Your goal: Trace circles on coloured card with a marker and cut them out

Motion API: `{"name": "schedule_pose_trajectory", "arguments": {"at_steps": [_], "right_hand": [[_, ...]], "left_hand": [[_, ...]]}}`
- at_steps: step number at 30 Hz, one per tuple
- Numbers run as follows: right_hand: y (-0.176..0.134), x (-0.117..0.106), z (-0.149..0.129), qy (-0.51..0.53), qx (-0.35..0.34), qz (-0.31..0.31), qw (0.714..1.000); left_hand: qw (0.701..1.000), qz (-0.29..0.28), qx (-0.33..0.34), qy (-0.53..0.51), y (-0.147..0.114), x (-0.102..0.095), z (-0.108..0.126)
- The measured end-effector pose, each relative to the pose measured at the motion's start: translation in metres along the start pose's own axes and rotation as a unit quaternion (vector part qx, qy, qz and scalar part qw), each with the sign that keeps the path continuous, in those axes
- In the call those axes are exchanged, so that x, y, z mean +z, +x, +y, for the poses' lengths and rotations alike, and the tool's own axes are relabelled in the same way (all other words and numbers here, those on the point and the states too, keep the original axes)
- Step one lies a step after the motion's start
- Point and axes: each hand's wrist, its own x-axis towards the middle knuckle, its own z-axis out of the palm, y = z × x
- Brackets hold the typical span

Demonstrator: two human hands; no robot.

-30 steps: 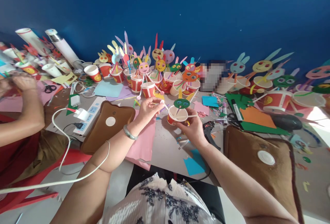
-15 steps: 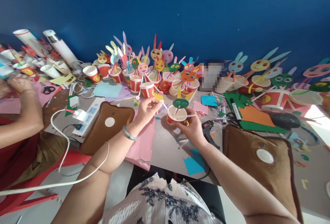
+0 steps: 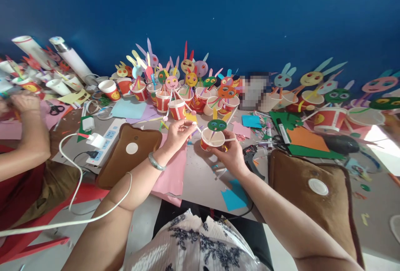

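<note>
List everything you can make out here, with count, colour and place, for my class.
Held cup: one, red and white, in right hand
Paper face: one, green, over held cup
Thin strip: one, white, in left hand
Other cups: many, mostly red and white, at back
Cushions: two, brown, both sides
Extension socket: one, white and blue, left
Glue gun: one, black, beside right hand
Scissors: at least one, black, left
Flask: one, white, back left
Table: one, grey, below
Paper sheets: several, pink, blue, green, orange, on table
Wall: one, blue, behind
Co-worker: one, red clothing, far left
Left hand: one, bare, centre
Right hand: one, bare, centre
</note>
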Motion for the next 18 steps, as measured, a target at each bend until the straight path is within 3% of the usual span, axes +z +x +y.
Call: {"name": "schedule_pose_trajectory", "arguments": {"at_steps": [7,14,18], "right_hand": [[0.000,0.000,-0.008,-0.001,-0.018,-0.002,1.000],[0.000,-0.001,-0.013,-0.013,-0.014,-0.002,1.000],[0.001,-0.001,-0.006,0.006,-0.006,0.002,1.000]], "left_hand": [[0.999,0.015,0.031,0.010,0.001,0.001,-0.001],[1.000,-0.011,0.019,0.004,0.001,-0.002,-0.006],[0.993,0.019,0.085,0.084,0.004,-0.013,-0.001]]}}
